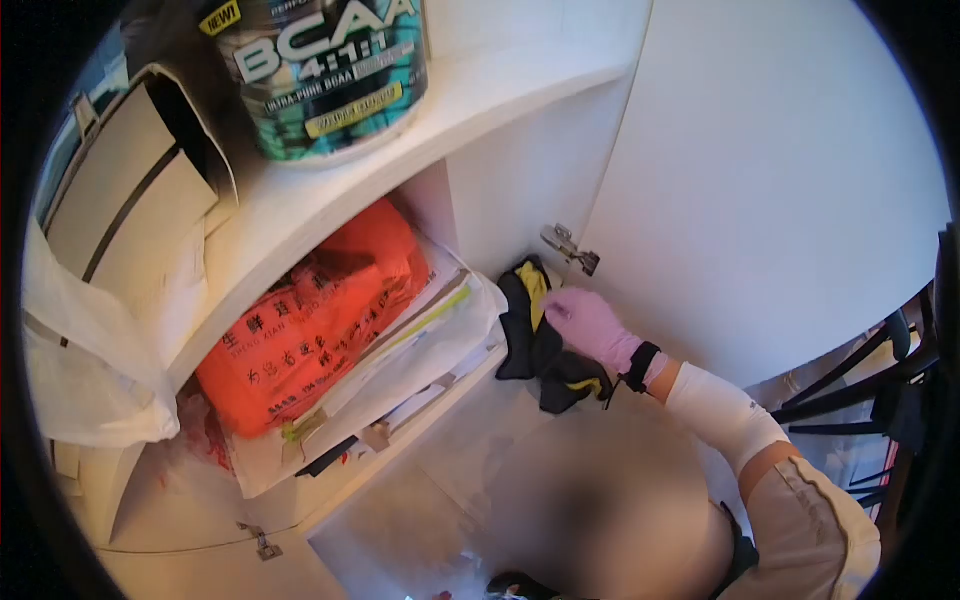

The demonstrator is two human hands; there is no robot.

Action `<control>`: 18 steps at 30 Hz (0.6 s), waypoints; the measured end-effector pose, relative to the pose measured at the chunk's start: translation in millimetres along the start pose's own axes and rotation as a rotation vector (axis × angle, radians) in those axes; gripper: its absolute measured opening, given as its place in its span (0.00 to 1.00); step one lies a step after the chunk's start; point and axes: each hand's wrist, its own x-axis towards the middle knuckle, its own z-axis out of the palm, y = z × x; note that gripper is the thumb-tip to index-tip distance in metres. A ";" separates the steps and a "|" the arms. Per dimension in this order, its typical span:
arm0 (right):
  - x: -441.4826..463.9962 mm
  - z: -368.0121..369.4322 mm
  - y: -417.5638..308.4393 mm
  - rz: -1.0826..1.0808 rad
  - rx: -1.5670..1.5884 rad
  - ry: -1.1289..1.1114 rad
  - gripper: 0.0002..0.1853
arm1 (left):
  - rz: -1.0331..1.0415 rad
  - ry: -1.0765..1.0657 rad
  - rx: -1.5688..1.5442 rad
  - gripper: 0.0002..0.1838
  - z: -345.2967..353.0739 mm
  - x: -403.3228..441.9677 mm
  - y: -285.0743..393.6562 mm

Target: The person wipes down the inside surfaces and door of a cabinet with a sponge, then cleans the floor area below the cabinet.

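My right hand (588, 322), in a pink glove with a black band at the wrist, reaches in from the lower right. Its fingers are closed on the upper part of a black and yellow padded fabric piece (522, 325), whose exact kind I cannot make out. More of the same dark, yellow-edged material (572, 388) hangs below the hand, by the cabinet opening. Just left of it is a pile of papers (400, 385) on the cabinet shelf, with a red plastic bag (315, 330) on top. My left hand is out of view.
A BCAA tub (330, 85) stands on the white cabinet top (480, 110), beside a cardboard box (130, 200) and a white plastic bag (95, 350). The open white door (760, 200) has a metal hinge (570, 248). Black chair legs (850, 400) are at right. A blurred patch covers the lower middle.
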 end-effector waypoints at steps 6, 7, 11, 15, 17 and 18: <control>-103.1 74.5 23.3 0.193 -0.545 -0.444 0.41 | 0.248 0.007 -0.090 0.15 24.4 17.7 -5.3; -112.6 81.3 15.4 0.148 -0.657 -0.421 0.44 | 0.188 -0.004 -0.143 0.15 28.9 14.1 20.0; -125.9 94.2 14.7 0.084 -0.604 -0.379 0.45 | 0.306 0.051 -0.156 0.14 52.7 17.5 44.1; -129.8 91.4 13.7 0.028 -0.564 -0.314 0.39 | 0.239 -0.052 0.009 0.16 54.2 18.2 55.2; -131.7 95.9 13.9 -0.004 -0.543 -0.327 0.36 | 0.191 -0.085 0.088 0.16 51.6 19.7 57.0; -137.5 99.7 14.5 -0.100 -0.551 -0.353 0.33 | 0.191 -0.076 0.062 0.17 51.1 19.7 56.4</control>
